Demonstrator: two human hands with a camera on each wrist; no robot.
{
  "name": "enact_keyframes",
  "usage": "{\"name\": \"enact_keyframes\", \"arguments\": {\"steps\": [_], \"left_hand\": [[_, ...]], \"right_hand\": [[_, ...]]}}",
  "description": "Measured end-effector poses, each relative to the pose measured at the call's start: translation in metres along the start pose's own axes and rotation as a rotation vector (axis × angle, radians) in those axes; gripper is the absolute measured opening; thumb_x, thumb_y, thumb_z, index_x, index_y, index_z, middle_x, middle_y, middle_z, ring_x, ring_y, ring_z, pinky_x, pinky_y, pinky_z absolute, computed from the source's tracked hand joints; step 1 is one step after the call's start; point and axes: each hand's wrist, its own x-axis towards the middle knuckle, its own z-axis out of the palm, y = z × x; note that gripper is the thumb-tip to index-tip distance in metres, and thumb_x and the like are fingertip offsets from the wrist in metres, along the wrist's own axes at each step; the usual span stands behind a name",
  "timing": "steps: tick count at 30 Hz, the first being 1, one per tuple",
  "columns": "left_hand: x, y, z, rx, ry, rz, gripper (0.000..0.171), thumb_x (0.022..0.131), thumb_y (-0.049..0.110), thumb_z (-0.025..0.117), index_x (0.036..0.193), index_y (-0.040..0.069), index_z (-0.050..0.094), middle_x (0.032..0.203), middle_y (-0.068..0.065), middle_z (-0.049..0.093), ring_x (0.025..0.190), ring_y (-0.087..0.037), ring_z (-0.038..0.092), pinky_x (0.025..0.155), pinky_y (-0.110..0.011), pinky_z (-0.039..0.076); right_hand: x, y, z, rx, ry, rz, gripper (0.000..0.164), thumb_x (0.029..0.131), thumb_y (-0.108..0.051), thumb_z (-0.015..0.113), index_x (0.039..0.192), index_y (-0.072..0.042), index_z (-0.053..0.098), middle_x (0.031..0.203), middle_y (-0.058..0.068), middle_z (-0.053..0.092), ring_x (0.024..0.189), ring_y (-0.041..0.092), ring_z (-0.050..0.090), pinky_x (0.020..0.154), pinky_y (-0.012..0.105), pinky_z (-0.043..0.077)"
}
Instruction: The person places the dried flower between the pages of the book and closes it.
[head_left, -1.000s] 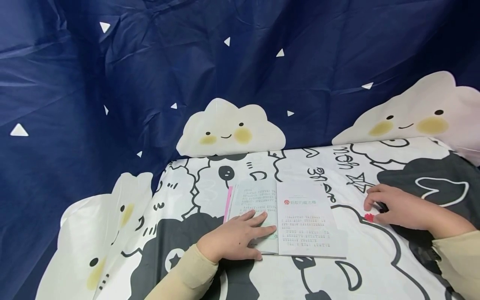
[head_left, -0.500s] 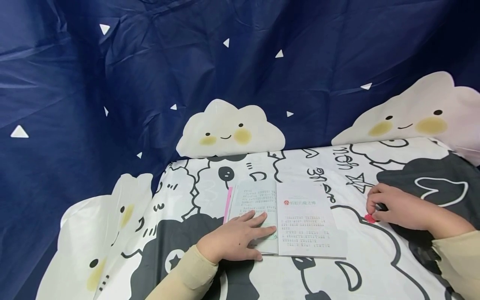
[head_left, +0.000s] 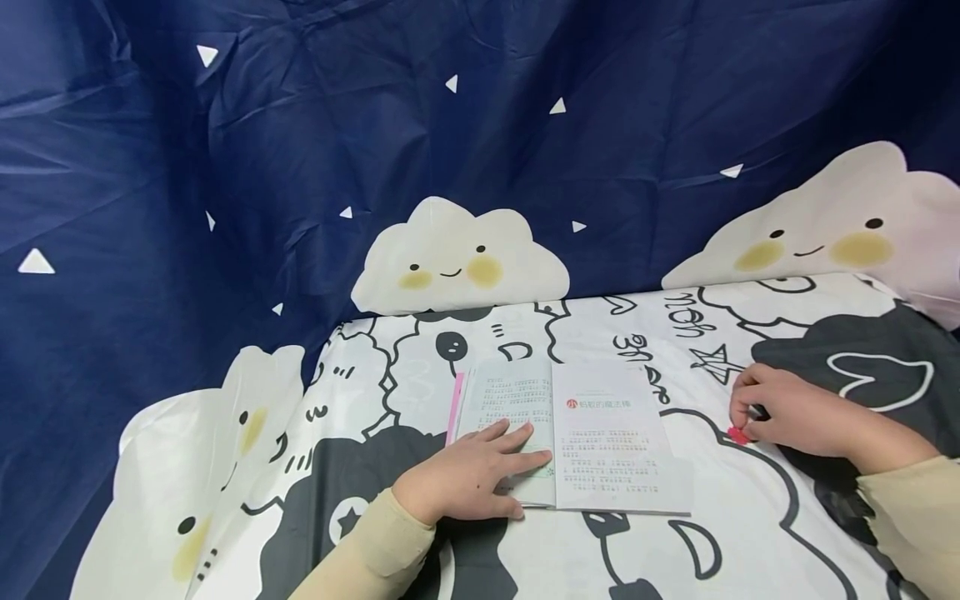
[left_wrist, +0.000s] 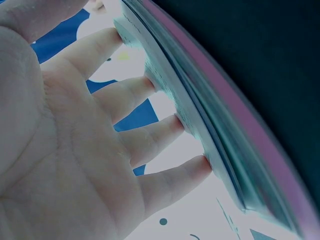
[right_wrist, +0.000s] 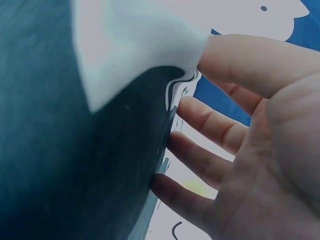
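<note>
An open book (head_left: pixel 611 450) lies on the patterned cloth, its left pages edged by a pink cover (head_left: pixel 455 408). Spread over the lower left page is my left hand (head_left: pixel 476 477), its straight fingers pressing the paper. The left wrist view shows those fingertips (left_wrist: pixel 172 125) touching the page, with the pink cover (left_wrist: pixel 235 102) beneath the stack. To the right of the book, my right hand (head_left: pixel 795 414) pinches a small red object (head_left: pixel 738 435) between thumb and forefinger, low on the cloth. Its kind is too small to tell. From the right wrist, the other fingertips (right_wrist: pixel 185 142) touch the cloth.
Black-and-white printed cloth (head_left: pixel 645 329) covers the surface. Cloud-shaped cushions with faces stand at the back middle (head_left: pixel 461 262), and more cushions stand at the back right (head_left: pixel 817 229) and left (head_left: pixel 195 475). A dark blue curtain (head_left: pixel 375 125) hangs behind.
My right thumb and forefinger have come closer together on the red object, and less of it shows. The left hand and the book stay in place.
</note>
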Motion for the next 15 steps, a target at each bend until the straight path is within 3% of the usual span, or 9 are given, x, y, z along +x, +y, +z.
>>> {"name": "enact_keyframes", "arguments": {"steps": [9, 15], "left_hand": [[-0.0002, 0.0003, 0.0, -0.001, 0.001, -0.002, 0.075, 0.089, 0.049, 0.074, 0.155, 0.038, 0.042, 0.164, -0.003, 0.031, 0.147, -0.04, 0.03, 0.117, -0.048, 0.03], [-0.0001, 0.0005, 0.0001, -0.007, -0.001, -0.004, 0.075, 0.089, 0.048, 0.074, 0.155, 0.039, 0.041, 0.164, -0.003, 0.03, 0.148, -0.039, 0.029, 0.117, -0.048, 0.03]], "right_hand": [[0.0, -0.0023, 0.0009, -0.024, -0.008, 0.002, 0.035, 0.086, -0.013, 0.078, 0.071, -0.032, 0.054, 0.102, 0.002, 0.048, 0.091, 0.022, 0.048, 0.073, 0.037, 0.041], [-0.0018, -0.0068, -0.0018, 0.022, 0.022, 0.025, 0.036, 0.089, -0.011, 0.075, 0.072, -0.031, 0.051, 0.101, 0.001, 0.044, 0.09, 0.019, 0.047, 0.072, 0.033, 0.039]]}}
